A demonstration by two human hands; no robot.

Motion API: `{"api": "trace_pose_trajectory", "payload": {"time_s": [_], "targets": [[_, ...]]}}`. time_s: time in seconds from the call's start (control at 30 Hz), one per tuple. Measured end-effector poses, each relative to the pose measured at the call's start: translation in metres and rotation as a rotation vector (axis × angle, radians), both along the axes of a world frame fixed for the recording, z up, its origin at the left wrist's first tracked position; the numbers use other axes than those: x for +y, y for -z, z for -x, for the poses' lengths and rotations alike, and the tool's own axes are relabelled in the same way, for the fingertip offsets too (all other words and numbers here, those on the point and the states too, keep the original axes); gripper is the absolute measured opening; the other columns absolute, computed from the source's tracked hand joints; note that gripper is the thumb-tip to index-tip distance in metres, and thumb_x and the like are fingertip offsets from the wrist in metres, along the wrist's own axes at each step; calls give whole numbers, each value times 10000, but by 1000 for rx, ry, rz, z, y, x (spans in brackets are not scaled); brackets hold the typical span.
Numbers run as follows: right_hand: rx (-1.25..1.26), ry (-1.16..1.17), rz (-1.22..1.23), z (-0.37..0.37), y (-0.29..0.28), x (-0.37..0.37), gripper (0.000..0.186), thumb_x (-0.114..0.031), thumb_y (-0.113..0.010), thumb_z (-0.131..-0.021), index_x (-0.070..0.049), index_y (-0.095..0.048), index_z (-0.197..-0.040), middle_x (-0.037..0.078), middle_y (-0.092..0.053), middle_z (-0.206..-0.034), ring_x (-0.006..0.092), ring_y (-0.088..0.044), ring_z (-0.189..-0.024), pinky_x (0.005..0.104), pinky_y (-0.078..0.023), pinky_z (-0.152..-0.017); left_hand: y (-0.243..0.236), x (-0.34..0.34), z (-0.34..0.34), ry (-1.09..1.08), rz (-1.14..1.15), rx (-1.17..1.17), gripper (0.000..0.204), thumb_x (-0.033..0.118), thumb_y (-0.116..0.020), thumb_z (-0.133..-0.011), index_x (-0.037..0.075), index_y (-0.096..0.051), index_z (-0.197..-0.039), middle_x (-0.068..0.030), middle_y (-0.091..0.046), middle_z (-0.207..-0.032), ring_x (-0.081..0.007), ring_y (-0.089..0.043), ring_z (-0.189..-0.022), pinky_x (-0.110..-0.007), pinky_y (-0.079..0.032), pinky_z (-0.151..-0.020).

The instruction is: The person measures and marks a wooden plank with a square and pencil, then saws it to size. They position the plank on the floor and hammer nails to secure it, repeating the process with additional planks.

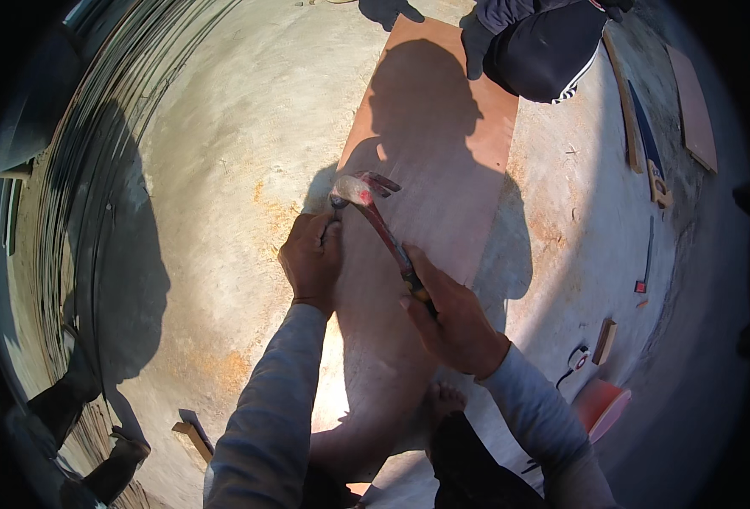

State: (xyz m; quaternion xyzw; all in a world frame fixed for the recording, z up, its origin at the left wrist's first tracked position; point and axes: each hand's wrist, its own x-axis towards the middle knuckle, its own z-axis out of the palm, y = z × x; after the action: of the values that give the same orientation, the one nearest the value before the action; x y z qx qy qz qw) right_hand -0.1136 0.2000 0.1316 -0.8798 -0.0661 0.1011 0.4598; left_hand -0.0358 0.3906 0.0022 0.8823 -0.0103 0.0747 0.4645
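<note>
A claw hammer [377, 216] with a worn, reddish shaft and dark grip is in my right hand [456, 318], fingers closed around the lower handle. Its head hangs over the left edge of a long reddish-brown plywood sheet [426, 229], which lies on the ground. At that edge my left hand [314, 259] pinches a thin dark nail [335, 215] upright, right below the hammer's striking face. Fingers partly hide the nail, and I cannot tell whether the hammer touches it. My shadow covers much of the sheet.
A co-worker's dark-gloved hand [476, 44] rests at the sheet's far end, beside a bent knee. On the right lie a handsaw [649, 148], a wood strip [623, 106], a tape measure [578, 357] and a pink container [600, 405]. Long thin rods [78, 170] line the left.
</note>
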Motion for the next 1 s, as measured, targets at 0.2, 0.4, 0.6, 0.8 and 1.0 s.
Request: {"api": "trace_pose_trajectory", "payload": {"time_s": [0.2, 0.4, 0.6, 0.8, 1.0], "targets": [[15, 98, -36, -7, -18, -3, 621, -36, -594, -936, 42, -334, -1495, 264, -632, -1131, 387, -673, -989, 388, -526, -846, -6, 0, 0, 10, -78, -2, 117, 170, -693, -852, 117, -720, -953, -75, -669, -893, -293, -685, -771, -400, -544, -687], [139, -73, 50, -19, -20, -6, 650, -28, -579, -944, 16, -295, -1526, 247, -646, -1108, 335, -685, -939, 377, -526, -840, -5, 0, -1, 12, -160, 44, 118, 185, -691, -854, 119, -716, -948, -68, -675, -916, -287, -688, -789, -400, -551, -701], [117, 231, -129, -25, -29, -2, 640, -34, -575, -931, 43, -304, -1506, 323, -628, -1156, 450, -662, -1034, 436, -533, -872, -3, 3, 1, 28, -122, 26, 139, 181, -691, -849, 123, -713, -974, -65, -673, -928, -286, -687, -806, -403, -552, -706], [156, 77, 36, -25, -34, -7, 638, -49, -568, -935, 37, -300, -1508, 323, -639, -1107, 461, -665, -983, 459, -527, -849, -1, 2, 1, 14, -155, -16, 148, 181, -687, -857, 127, -711, -993, -63, -672, -939, -284, -687, -814, -400, -552, -695], [162, -63, 27, -28, -35, -8, 645, -46, -567, -932, 14, -301, -1516, 290, -649, -999, 442, -668, -870, 458, -532, -787, -3, 3, 1, 23, -177, 21, 148, 162, -670, -857, 130, -712, -996, -58, -664, -929, -280, -687, -798, -399, -553, -696]]}}
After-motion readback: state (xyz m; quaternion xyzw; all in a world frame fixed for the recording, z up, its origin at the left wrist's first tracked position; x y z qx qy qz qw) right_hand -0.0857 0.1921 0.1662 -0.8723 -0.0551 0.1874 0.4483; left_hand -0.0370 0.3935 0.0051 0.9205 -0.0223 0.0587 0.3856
